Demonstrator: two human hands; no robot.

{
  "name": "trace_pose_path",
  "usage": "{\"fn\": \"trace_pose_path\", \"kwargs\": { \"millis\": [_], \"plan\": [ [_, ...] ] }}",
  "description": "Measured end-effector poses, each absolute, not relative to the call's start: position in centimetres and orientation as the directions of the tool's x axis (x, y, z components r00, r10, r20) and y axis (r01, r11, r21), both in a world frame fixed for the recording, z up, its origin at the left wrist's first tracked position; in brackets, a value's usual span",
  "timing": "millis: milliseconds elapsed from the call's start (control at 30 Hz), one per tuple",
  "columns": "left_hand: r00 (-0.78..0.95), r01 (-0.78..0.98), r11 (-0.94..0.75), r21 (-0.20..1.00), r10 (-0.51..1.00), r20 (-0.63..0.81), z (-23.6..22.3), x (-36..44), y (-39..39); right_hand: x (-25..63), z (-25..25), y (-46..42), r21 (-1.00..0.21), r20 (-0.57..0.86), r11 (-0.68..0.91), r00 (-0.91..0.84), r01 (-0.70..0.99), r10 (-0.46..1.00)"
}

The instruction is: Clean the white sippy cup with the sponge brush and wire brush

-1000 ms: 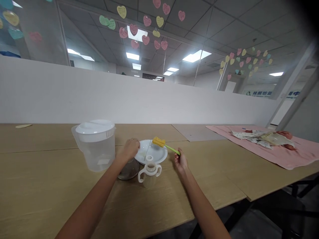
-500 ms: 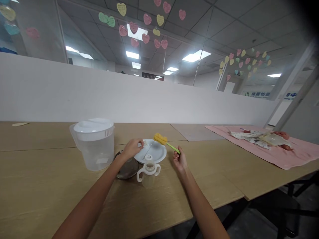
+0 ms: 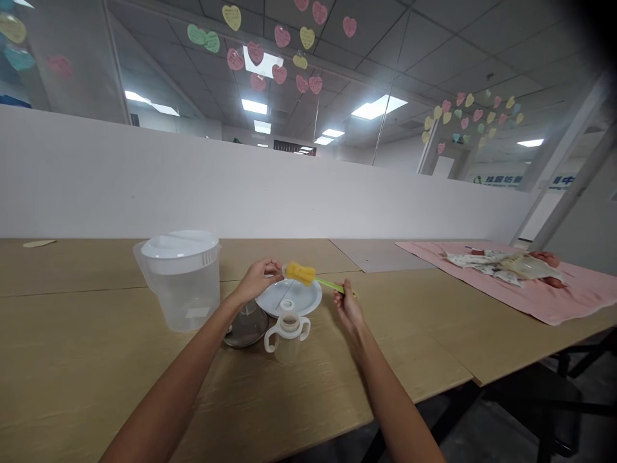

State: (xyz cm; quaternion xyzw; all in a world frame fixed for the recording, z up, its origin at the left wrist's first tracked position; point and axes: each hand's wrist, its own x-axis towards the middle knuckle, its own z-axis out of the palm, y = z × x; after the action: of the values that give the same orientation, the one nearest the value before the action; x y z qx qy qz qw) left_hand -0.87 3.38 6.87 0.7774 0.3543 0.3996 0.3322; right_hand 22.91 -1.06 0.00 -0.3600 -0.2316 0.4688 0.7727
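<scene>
At far left, a flat beige piece [image 3: 40,244] lies on the wood-grained table [image 3: 87,347]; nearer stands a lidded pitcher [image 3: 186,283] of cloudy, translucent plastic, upright on its base, its tapering wall bearing a pale label. The left hand [image 3: 259,280] is raised at the plate's left edge, thumb and fingertips pinched together, apparently on a small clear piece [image 3: 284,271], too blurred to identify, which seems steadied to meet the sponge. Below, a smoky, see-through cover [image 3: 248,325] rests wide side down, presumably for stability, partly behind the forearm. The smooth, round white plate [image 3: 310,301] lies beneath the brush, probably to catch drips. In front of it, a clear bottle [image 3: 288,337] with two curved white handles stands upright. The brush [image 3: 301,274] has a yellow, ribbed foam head over the plate and a slim green handle; the right hand [image 3: 349,308] pinches this near its end, likely for reach, fingers curled. At far right, a doll [image 3: 525,267] lies on soft pink cloth [image 3: 554,310].
</scene>
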Motion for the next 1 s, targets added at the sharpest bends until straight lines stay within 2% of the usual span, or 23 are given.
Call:
{"fn": "trace_pose_path", "kwargs": {
  "millis": [100,167,233,300,433,500,567,633,700,833,1000],
  "plan": [
    [0.482,0.282,-0.527,0.802,0.800,0.357,7.0,-1.0,3.2,23.6,0.0,-1.0,-0.680,0.014,0.420,0.562,-0.601,0.827],
    [0.501,0.258,-0.513,0.819,0.796,0.341,7.1,-0.9,3.1,24.1,-0.1,-0.9,-0.630,-0.022,0.388,0.516,-0.672,0.856],
    [0.518,0.229,-0.491,0.841,0.792,0.321,7.2,-0.7,3.0,24.3,-0.3,-0.8,-0.658,-0.055,0.266,0.398,-0.704,0.916],
    [0.546,0.196,-0.470,0.861,0.781,0.302,7.4,-0.6,2.7,24.4,-0.4,-0.6,-0.695,-0.082,0.213,0.371,-0.687,0.925],
    [0.594,0.203,-0.498,0.843,0.747,0.299,8.6,-0.9,2.0,24.9,-0.8,-0.3,-0.684,-0.096,0.315,0.509,-0.658,0.855],
    [0.591,0.365,-0.567,0.739,0.754,0.286,9.4,-1.5,1.6,25.2,-0.9,-0.2,-0.682,-0.100,0.326,0.525,-0.655,0.845],
    [0.575,0.601,-0.606,0.521,0.781,0.246,9.8,-2.1,1.5,25.3,-1.1,-0.2,-0.683,-0.104,0.322,0.524,-0.655,0.846],
    [0.544,0.766,-0.578,0.282,0.816,0.196,9.8,-2.7,1.7,25.0,-1.2,-0.2,-0.691,-0.104,0.309,0.512,-0.654,0.853],
    [0.505,0.838,-0.523,0.156,0.852,0.140,9.6,-3.2,2.1,24.6,-1.1,-0.2,-0.702,-0.100,0.292,0.497,-0.649,0.862],
    [0.456,0.878,-0.457,0.142,0.889,0.045,9.3,-3.6,2.6,23.6,-0.9,-0.4,-0.764,-0.079,0.269,0.499,-0.587,0.863],
    [0.446,0.884,-0.441,0.157,0.895,0.000,9.5,-4.3,2.5,23.4,-0.8,-0.6,-0.814,-0.110,0.278,0.605,-0.510,0.789]
  ]
}}
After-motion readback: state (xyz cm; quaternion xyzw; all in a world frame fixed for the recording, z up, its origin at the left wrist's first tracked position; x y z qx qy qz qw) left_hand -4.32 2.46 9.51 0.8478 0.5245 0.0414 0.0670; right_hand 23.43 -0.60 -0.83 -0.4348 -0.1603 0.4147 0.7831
